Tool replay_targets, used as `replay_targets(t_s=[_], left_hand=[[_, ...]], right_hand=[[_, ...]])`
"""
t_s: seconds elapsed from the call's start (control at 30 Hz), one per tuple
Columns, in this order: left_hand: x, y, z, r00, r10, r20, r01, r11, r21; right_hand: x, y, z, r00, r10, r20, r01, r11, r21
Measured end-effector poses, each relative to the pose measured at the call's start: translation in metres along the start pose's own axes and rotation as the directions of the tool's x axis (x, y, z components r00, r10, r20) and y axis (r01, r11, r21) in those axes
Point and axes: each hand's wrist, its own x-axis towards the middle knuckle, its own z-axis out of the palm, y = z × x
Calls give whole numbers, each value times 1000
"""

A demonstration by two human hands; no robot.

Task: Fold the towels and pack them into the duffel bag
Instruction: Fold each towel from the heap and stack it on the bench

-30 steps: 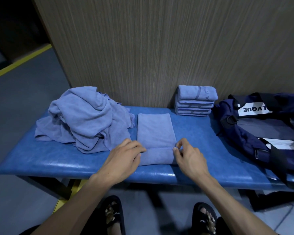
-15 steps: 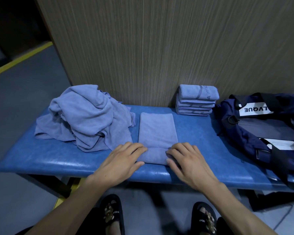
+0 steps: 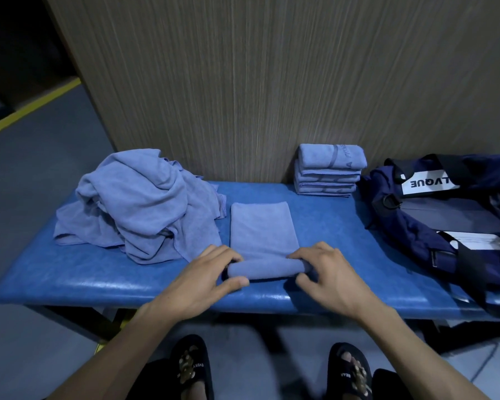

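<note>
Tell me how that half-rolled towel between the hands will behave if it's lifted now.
The half-rolled towel is soft cloth, so it would probably sag and unroll; only the near end is rolled, gripped by the left hand and right hand. It looks light, unlikely to slip.

Wood-grain wall (image 3: 272, 82), blue bench (image 3: 329, 226) (padded).

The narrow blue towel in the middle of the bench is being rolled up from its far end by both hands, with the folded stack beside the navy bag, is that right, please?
Not quite: the head view shows the narrow blue towel being rolled from its near end, where the left hand and right hand grip the roll. The folded stack does sit beside the navy bag.
</note>
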Motion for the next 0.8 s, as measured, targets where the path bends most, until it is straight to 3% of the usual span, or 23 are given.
replay_targets(t_s=[0.1, 0.27, 0.47, 0.6, 0.8], left_hand=[[0, 2, 4, 999, -14, -33, 14, 1000, -19], [2, 6, 3, 984, -158, -85, 137, 967, -217], [13, 13, 7, 939, -326, -109, 289, 920, -264], [20, 21, 7, 900, -423, -105, 396, 895, -207], [29, 34, 16, 816, -556, -161, 542, 831, -126]], right_hand=[[0, 1, -8, 997, 62, 51, -69, 985, 157], [3, 3, -13, 970, 185, 158, -230, 910, 344], [8, 10, -2, 919, 324, 224, -394, 749, 533], [11, 7, 5, 879, 427, 213, -470, 700, 537], [15, -1, 12, 855, 515, 60, -493, 772, 402]])
